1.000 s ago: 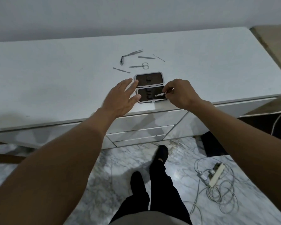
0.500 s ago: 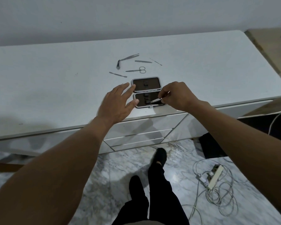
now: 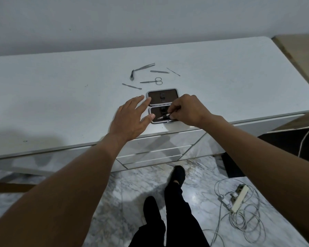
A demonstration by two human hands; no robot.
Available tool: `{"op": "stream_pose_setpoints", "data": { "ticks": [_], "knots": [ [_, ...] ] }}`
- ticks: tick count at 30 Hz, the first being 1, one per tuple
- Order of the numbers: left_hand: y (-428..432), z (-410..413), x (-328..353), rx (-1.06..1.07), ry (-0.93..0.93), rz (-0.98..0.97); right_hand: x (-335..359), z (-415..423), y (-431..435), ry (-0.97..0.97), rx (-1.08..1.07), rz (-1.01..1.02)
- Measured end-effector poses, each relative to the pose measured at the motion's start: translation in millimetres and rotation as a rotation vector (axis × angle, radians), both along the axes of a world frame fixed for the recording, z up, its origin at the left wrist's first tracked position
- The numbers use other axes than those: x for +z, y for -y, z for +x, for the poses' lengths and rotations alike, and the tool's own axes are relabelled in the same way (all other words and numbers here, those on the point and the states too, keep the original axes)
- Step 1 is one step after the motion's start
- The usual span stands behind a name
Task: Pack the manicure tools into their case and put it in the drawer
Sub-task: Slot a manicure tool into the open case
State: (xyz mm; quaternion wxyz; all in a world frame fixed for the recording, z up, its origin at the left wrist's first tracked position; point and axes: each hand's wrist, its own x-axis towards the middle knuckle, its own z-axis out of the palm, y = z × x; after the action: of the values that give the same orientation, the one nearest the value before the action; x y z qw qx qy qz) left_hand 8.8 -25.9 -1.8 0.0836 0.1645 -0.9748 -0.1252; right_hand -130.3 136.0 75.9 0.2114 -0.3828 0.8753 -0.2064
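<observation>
R hand pinches a small tool in the near half of the open case. L hand flat, fingers straight, touching case's side on the bench.

Reaching forward with both arms. Holding the left hand flat, fingers spread. Pinching a thin tool in the curled right hand.

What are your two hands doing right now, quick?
Left hand: open, fingers at the case edge.
Right hand: pinching a small metal tool over the case.
</observation>
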Motion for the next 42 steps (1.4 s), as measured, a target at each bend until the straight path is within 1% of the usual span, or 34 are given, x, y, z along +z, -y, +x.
{"op": "stream_pose_setpoints", "data": {
  "ticks": [7, 16, 30, 39, 42],
  "knots": [
    [-0.7, 0.1, 1.3, 0.004, -0.011, 0.004, 1.4, -1.7, 5.9, -0.024, 0.029, 0.030],
    [-0.5, -0.6, 0.3, 0.011, -0.014, 0.015, 7.5, -6.5, 6.7, 0.089, 0.048, 0.065],
    [-1.4, -0.5, 1.6, 0.017, -0.025, 0.020, 5.1, -7.3, 7.8, 0.041, 0.078, 0.045],
    [-1.1, -0.8, 2.1, 0.025, -0.011, 0.029, 8.3, -12.4, 7.5, 0.077, 0.084, 0.058],
    [-1.3, -0.9, 2.2, 0.028, -0.005, 0.032, 13.6, -17.1, 8.5, 0.049, 0.067, 0.030]
  ]
}}
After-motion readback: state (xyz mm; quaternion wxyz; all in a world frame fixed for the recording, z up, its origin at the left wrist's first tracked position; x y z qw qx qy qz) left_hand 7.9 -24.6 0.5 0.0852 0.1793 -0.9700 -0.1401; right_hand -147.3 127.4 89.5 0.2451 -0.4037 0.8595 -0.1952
